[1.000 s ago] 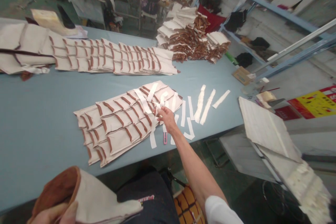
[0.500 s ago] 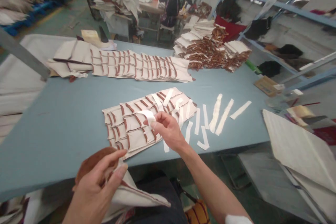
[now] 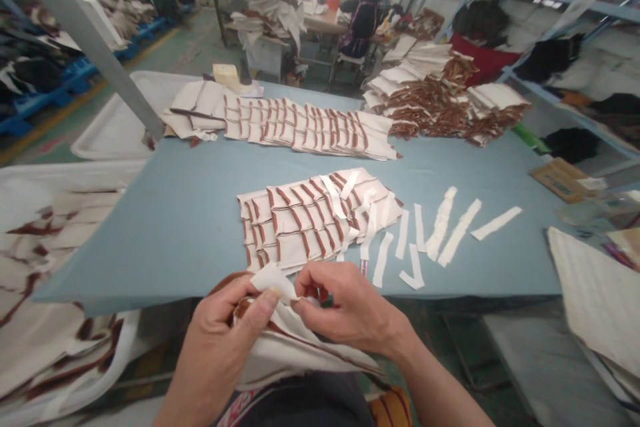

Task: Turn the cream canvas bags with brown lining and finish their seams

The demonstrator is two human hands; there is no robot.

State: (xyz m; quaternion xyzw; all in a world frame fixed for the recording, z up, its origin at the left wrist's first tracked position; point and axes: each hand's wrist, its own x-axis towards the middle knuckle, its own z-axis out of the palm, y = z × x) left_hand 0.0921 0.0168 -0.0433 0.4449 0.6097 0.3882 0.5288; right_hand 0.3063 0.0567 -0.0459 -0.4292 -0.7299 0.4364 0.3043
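My left hand grips a cream fabric piece with brown trim over my lap, just below the table's near edge. My right hand pinches a small white strip against the top of that piece, and my left thumb presses the same strip. Beyond both hands, a fanned batch of cream pieces with brown trim lies on the blue table. Several loose white strips lie to the right of that batch.
A longer row of overlapped pieces and a tall heap sit at the table's far side. More fabric lies left of the table, white sheets at right. A seated person works at a far table.
My right hand lifted a white strip from the table and brought it back to the fabric piece. My left hand raised that piece and now pinches the strip too. The view shifted leftward.
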